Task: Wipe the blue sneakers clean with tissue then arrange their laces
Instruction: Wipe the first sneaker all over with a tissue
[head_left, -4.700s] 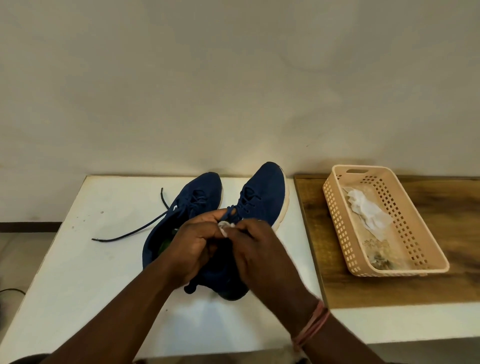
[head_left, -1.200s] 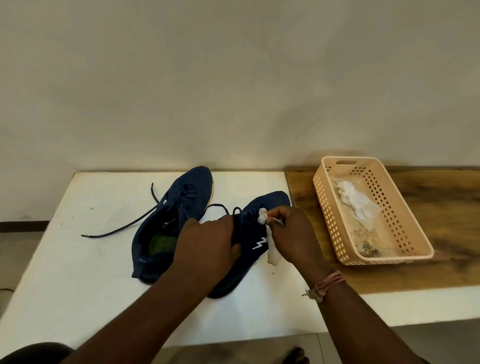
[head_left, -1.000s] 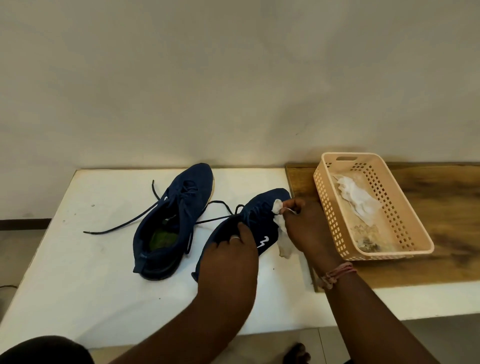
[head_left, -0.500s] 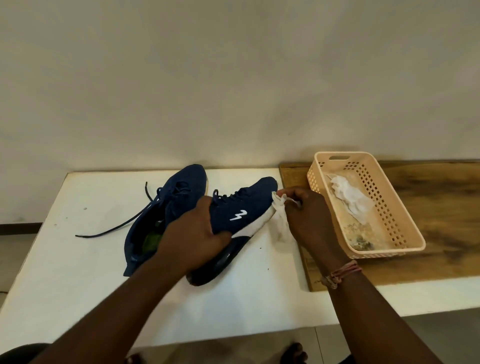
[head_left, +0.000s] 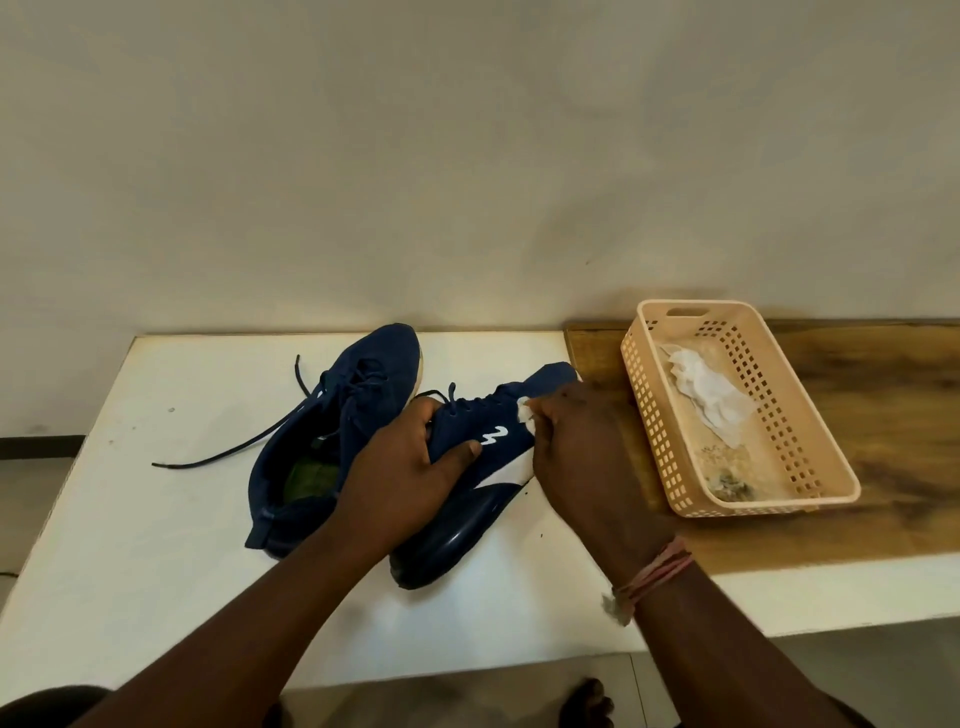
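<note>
My left hand (head_left: 410, 467) grips the nearer sneaker (head_left: 478, 457) around its collar, thumb pressed along the side by the white logo, holding it tipped on its side on the white table (head_left: 156, 545). My right hand (head_left: 576, 447) pinches a wad of tissue (head_left: 525, 414) against the sneaker's upper near the toe. Just behind, the other sneaker (head_left: 337, 415) sits upright, one lace (head_left: 223, 452) trailing left. Farther right, a peach basket (head_left: 810, 415) rests on a wooden board (head_left: 883, 395), crumpled tissues (head_left: 706, 389) inside.
</note>
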